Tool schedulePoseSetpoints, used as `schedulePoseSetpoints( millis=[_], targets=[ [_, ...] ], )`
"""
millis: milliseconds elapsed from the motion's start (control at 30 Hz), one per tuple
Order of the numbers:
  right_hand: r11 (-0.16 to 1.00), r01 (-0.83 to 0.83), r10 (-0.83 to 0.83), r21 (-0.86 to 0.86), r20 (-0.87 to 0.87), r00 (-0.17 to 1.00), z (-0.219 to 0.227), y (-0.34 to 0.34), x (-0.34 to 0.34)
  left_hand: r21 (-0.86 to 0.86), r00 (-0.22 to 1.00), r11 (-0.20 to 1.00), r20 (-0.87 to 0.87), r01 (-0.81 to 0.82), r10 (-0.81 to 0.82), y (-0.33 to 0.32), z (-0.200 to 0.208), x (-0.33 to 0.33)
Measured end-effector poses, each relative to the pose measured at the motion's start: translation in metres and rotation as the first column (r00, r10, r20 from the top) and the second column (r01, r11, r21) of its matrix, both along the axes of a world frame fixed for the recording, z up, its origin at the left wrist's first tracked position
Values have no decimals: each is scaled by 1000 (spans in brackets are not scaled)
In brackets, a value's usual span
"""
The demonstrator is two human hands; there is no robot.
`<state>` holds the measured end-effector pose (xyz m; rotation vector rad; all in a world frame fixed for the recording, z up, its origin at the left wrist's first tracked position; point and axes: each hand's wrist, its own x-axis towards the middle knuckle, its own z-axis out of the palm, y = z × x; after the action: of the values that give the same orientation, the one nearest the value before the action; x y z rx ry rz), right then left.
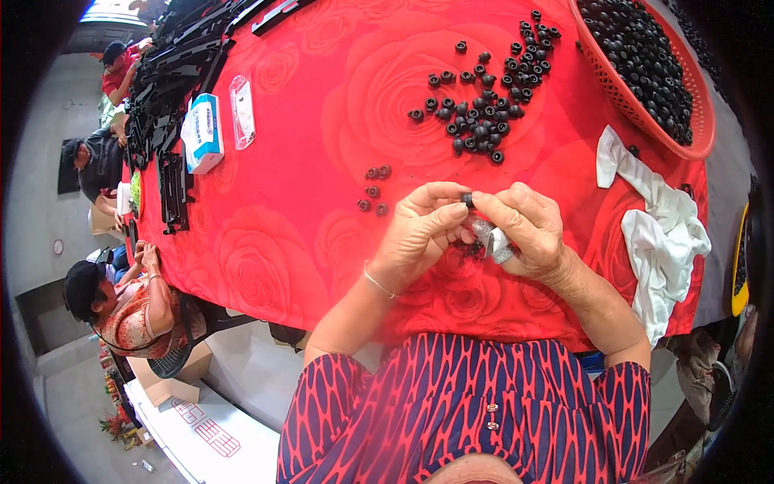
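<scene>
Pinching in close now, you have the small black piece [467,199] right between your hands, over the near part of the red tablecloth [298,153]. Your left hand [421,230] has thumb and forefinger nearly closed on one side of it; your right hand [528,234] meets it from the other, thumb and fingertips drawn together with barely a gap. That two-sided grip likely keeps so little a thing from turning, and held up off the cloth, it sits where you can see it. Something grey and white [498,244] shows under your right fingers; whether it's gripped or worn, I can't tell. Just beyond your hands lies the loose scatter of black knobs [484,121], probably spread out so single ones come up easily. Off by your left hand, a small cluster [374,192] sits apart, perhaps to keep it from mixing with the rest. The red basket [700,133], full of more, stands farther out to the right, and white cloth [665,242] lies crumpled beside your right forearm, leaving your fingers working room.
</scene>
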<state>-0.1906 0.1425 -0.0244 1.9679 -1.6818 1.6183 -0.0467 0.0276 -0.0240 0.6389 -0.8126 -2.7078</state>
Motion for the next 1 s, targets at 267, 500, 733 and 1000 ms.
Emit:
schedulePoseSetpoints(
  millis=[267, 500, 733, 1000],
  targets=[
    [995, 92, -90, 39, -31, 995, 0, 2, 8, 177, 999, 983, 17, -44, 41, 9, 6, -4],
    [973, 228, -221, 42, -132, 966, 4, 3, 13, 249, 998, 968, 53, 21, -35, 9, 5, -1],
    [999, 54, -52, -10, 102, 993, 6, 0, 9, 238, 995, 968, 48, 75, -88, 14, 15, -6],
    [996, 0, -20, 89, 234, 972, 12, 1, 5, 135, 986, 977, -11, 168, -168, 6, 7, 0]
  ],
)
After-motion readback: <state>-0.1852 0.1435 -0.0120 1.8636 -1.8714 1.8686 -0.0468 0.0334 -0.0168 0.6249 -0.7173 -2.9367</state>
